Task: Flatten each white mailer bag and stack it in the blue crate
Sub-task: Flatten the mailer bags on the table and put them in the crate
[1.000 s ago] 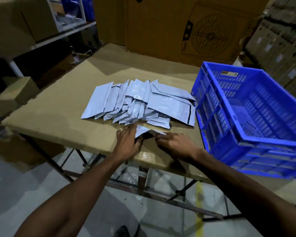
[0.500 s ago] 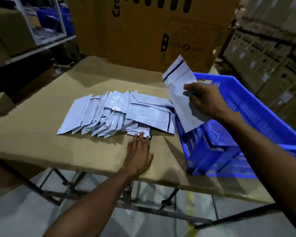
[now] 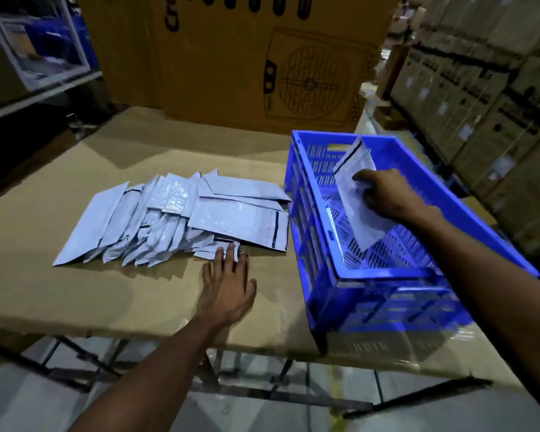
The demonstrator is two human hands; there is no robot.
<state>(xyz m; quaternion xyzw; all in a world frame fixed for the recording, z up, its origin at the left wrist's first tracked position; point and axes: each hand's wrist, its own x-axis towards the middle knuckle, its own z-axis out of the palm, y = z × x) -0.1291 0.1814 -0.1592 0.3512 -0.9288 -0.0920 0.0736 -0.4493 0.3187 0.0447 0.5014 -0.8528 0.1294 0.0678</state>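
A fanned pile of white mailer bags [image 3: 175, 216] lies on the cardboard-covered table [image 3: 75, 291]. The blue crate [image 3: 384, 294] stands at the table's right. My right hand [image 3: 384, 194] is inside the crate, shut on one white mailer bag [image 3: 356, 194] that slants down toward the crate floor, its black-striped flap end up. My left hand [image 3: 228, 288] rests flat on the table with fingers spread, its fingertips touching the near edge of the pile. The crate floor shows no other bags that I can make out.
A large brown carton with a fan drawing [image 3: 262, 63] stands behind the table. Stacked boxes [image 3: 487, 98] line the right side. A metal shelf [image 3: 41, 57] is at the far left. The table's near edge runs just below my left wrist, floor beneath.
My right hand has carried the mailer from above the crate's near wall down into the crate. My left hand has stayed flat by the pile. The camera has shifted slightly.
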